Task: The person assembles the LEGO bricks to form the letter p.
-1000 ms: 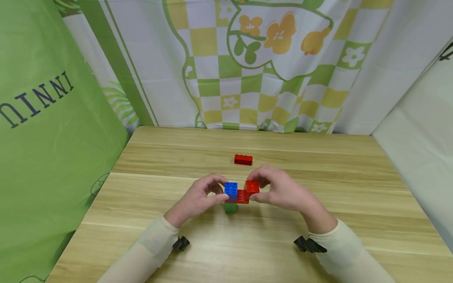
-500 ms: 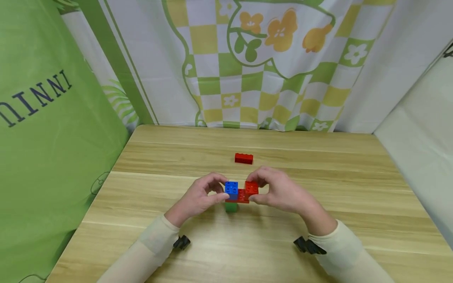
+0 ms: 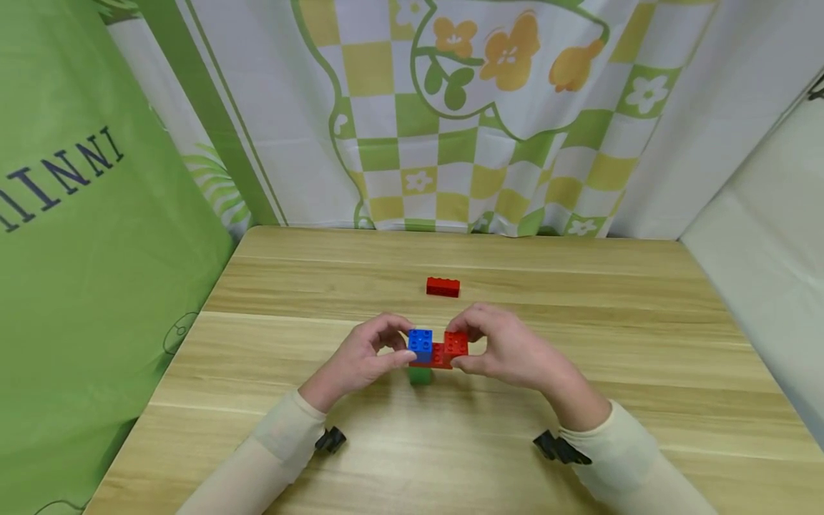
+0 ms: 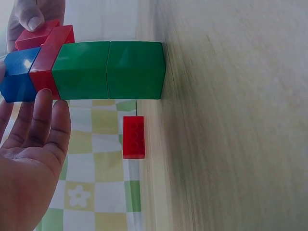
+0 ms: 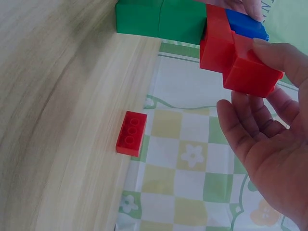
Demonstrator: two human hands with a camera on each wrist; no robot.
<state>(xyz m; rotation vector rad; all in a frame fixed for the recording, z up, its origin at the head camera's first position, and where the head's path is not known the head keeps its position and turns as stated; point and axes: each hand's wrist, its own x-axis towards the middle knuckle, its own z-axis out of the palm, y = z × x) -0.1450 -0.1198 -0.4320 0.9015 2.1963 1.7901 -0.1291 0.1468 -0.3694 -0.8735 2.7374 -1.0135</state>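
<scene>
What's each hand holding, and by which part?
The left hand pinches the blue block, the right hand the upper red block, each by near and far sides.

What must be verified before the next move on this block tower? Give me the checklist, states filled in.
1. Left hand grips the blue cube-shaped plastic block: ok.
2. Right hand grips the red cube-shaped plastic block: ok.
3. Two stacked green plastic blocks stand upright on the wooden table: ok.
4. Red cube-shaped plastic block fully pressed onto the long red plastic brick: cannot tell.
5. Block supporting the long brick's overhanging end: not ok, none there.
6. Loose red rectangular plastic brick apart from the tower: ok.
</scene>
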